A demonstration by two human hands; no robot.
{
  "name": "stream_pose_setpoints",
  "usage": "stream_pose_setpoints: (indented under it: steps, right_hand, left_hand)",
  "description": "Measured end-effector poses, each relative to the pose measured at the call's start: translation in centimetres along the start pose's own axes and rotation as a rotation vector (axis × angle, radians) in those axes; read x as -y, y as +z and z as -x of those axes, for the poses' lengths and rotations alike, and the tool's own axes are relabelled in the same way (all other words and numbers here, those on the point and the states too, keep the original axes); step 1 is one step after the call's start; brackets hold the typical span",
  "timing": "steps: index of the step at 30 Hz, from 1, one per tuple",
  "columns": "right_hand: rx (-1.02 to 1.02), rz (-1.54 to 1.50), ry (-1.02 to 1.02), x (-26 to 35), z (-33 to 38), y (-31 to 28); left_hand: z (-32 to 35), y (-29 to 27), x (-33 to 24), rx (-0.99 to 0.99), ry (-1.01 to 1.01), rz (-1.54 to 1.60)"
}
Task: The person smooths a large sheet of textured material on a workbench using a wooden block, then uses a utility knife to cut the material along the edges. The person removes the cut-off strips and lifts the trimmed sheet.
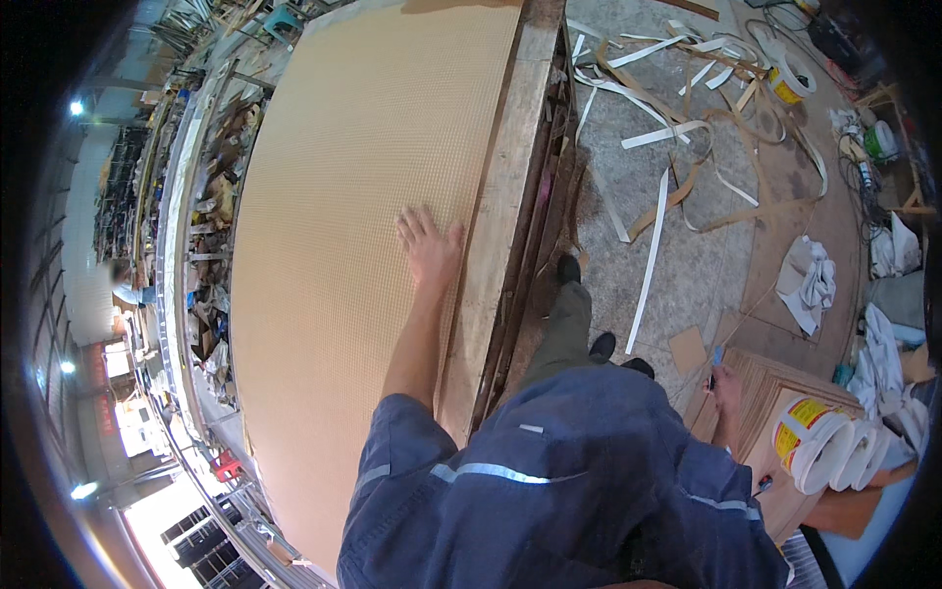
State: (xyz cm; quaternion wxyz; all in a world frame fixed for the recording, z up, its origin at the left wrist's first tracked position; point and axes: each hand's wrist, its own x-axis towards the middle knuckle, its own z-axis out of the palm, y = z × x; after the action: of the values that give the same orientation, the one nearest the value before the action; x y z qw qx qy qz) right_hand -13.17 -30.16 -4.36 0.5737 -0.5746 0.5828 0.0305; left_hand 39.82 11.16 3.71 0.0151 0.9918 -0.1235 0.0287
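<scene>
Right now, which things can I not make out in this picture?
Palm of the left hand: head view, hidden by the hand's back, over the textured tan board.
Small blue tool: head view, partly covered by the right hand; too small to name.
Brown piece at the board's far end: head view, cut off by top edge.
Distant person: head view, blurred; hands too small.

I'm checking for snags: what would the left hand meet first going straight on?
The way looks free, as far as shown: the left hand seems flat on the large, tan, grid-textured sheet, which continues ahead.
</scene>
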Motion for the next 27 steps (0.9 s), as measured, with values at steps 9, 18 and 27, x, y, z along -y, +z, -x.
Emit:
stream_pose_setpoints:
  steps: [9,18,27]
  right_hand:
    - [0.015,0.032,0.184,5.2,-2.2,3.5]
    - [-0.063,-0.006,0.008,13.3,-1.2,7.3]
    - [0.055,0.332,-0.013,16.1,-5.9,5.2]
  left_hand:
    - [-20.0,2.0,-8.6,-0.051,0.119,0.027]
    - [-36.2,3.7,-16.4,-0.085,0.287,0.088]
    - [-29.5,3.3,-12.1,-0.084,0.250,0.116]
